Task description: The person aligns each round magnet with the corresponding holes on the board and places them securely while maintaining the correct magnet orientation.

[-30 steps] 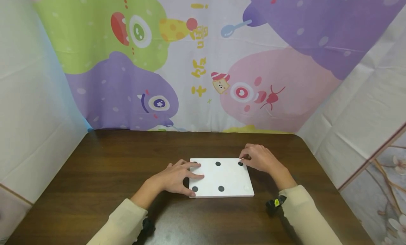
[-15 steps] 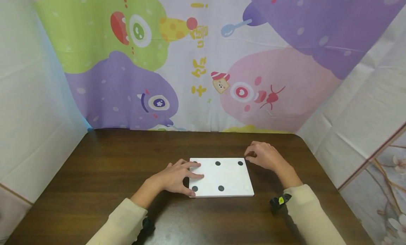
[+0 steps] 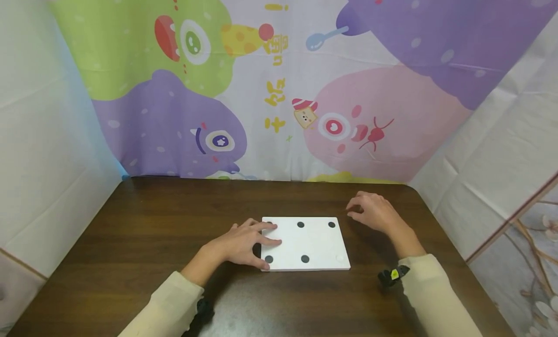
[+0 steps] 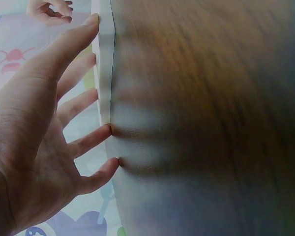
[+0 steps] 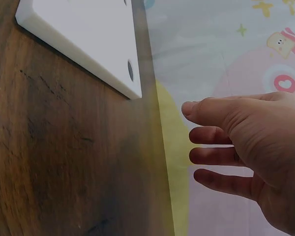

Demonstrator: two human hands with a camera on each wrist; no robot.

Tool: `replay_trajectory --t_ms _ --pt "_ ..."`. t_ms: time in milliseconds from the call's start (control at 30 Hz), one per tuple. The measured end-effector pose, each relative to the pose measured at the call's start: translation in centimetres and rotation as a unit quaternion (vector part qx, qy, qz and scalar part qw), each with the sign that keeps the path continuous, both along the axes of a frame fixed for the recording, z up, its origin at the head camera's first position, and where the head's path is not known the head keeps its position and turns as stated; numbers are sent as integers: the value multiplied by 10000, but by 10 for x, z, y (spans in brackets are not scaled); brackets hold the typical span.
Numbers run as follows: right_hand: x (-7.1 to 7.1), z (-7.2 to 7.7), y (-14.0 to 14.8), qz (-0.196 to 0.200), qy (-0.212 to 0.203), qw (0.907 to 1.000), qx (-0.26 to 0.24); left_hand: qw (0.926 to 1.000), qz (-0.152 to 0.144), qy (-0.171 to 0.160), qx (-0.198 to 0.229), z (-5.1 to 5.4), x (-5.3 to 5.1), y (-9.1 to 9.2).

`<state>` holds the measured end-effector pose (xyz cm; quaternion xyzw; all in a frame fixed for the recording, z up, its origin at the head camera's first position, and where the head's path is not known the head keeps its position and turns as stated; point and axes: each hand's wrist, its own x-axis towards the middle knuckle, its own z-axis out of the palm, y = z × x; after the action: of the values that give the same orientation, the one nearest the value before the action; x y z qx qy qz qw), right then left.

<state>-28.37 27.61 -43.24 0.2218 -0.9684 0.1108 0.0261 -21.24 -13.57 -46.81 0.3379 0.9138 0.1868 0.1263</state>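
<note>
A flat white rectangular board [image 3: 318,242] lies on the table with several black round discs on its face, among them a disc [image 3: 332,224] at its far right corner. Its near right corner shows a pale round mark [image 3: 339,258] instead. My left hand [image 3: 240,243] spreads over the board's left end, fingers and thumb extended and touching it. One disc at the far left is partly hidden by those fingers. To the right of the board, off its far corner, my right hand [image 3: 376,214] hovers apart from it. Its fingers [image 5: 214,156] bend loosely with nothing between them.
The board rests on a dark brown wooden table [image 3: 174,206]. A cloth [image 3: 270,148] printed with cartoon figures hangs behind the far edge, and pale panels [image 3: 492,148] stand at the sides. A dark strapped device [image 3: 392,276] sits at the right wrist.
My right hand has drawn away from the disc at the board's far right corner, moving right, and its fingers have loosened. The disc stays on the board. My left hand keeps its place.
</note>
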Motion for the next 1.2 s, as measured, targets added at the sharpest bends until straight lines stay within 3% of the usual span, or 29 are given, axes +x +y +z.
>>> replay_trajectory --t_ms 700,1200 --pt "0 9 28 -425 -53 9991 7 10000 -6 28 -47 1 -1 2" --pt "5 15 47 -516 -81 9986 33 10000 19 -7 -29 0 0 2"
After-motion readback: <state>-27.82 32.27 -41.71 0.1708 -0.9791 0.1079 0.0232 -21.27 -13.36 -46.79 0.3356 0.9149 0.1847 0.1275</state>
